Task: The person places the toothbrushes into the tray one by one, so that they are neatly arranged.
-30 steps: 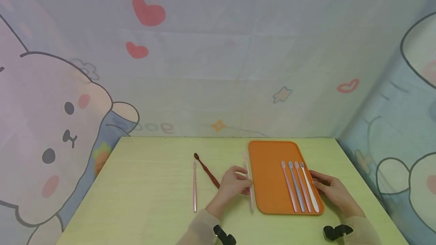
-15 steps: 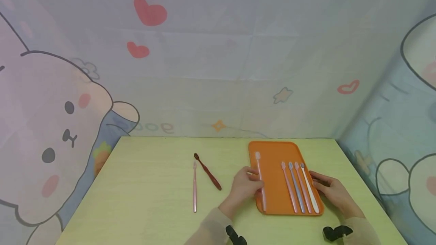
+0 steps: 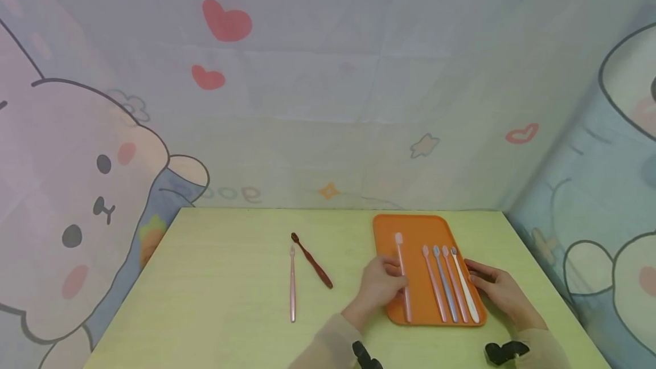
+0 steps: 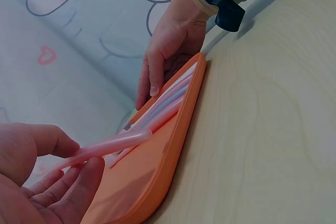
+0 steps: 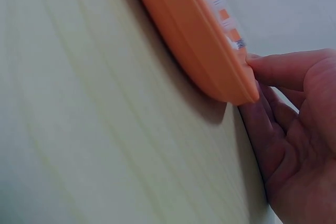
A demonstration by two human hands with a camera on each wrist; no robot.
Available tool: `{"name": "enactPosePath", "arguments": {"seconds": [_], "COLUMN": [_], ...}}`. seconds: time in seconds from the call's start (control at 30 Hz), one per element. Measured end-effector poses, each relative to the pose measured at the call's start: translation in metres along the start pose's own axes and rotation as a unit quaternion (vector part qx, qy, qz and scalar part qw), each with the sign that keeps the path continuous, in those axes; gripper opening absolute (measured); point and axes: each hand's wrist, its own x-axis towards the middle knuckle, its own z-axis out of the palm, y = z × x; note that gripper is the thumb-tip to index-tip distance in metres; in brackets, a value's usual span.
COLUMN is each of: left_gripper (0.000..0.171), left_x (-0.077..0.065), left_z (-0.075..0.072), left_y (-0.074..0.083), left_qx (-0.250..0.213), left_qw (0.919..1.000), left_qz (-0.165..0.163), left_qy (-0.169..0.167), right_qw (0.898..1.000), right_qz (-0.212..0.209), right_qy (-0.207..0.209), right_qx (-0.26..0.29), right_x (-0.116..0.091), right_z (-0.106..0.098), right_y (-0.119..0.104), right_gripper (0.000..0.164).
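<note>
My left hand (image 3: pixel 379 285) pinches a pink toothbrush (image 3: pixel 400 249) by its handle over the left part of an orange tray (image 3: pixel 410 222). In the left wrist view, thumb and fingers close round the handle, whose end (image 4: pixel 139 137) points at the brushes in the tray. Side by side along the tray's right half lie a pink toothbrush (image 3: pixel 433 281), a blue toothbrush (image 3: pixel 445 283), another pink one and a white toothbrush (image 3: pixel 467 292). My right hand (image 3: pixel 499 289) grips the tray's right edge, its thumb (image 5: pixel 281 69) on the rim.
Left of the tray, on the pale yellow table (image 3: pixel 215 278), lie a brown toothbrush (image 3: pixel 312 261), slanted, and a pink toothbrush (image 3: pixel 292 289), roughly straight. A printed cloth (image 3: pixel 328 101) hangs behind the table's back edge.
My left hand has carried the pink toothbrush rightward from beside the tray to over its left part. My right hand has stayed at the tray's right edge.
</note>
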Motion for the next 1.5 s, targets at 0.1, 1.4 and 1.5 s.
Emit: {"name": "enactPosePath", "arguments": {"seconds": [0.1,1.4,1.5], "left_gripper": [0.032,0.025,0.024], "left_x": [0.0,0.009,0.009], "left_z": [0.004,0.051,0.052], "left_y": [-0.001,-0.004,-0.005], "left_qx": [-0.013,0.021,0.033], "left_qw": [0.9999,0.9974,0.9975], "left_qz": [-0.005,-0.066,-0.06], "left_qy": [0.0,0.02,0.02], "right_qw": [1.0,1.0,1.0], "right_qz": [-0.002,-0.001,-0.011], "right_qy": [-0.001,0.004,0.004], "right_qx": [0.005,-0.008,-0.01], "right_x": [0.0,-0.001,-0.001], "right_z": [0.0,0.001,0.0], "right_y": [0.001,-0.002,0.001], "right_gripper": [0.061,0.06,0.06]}}
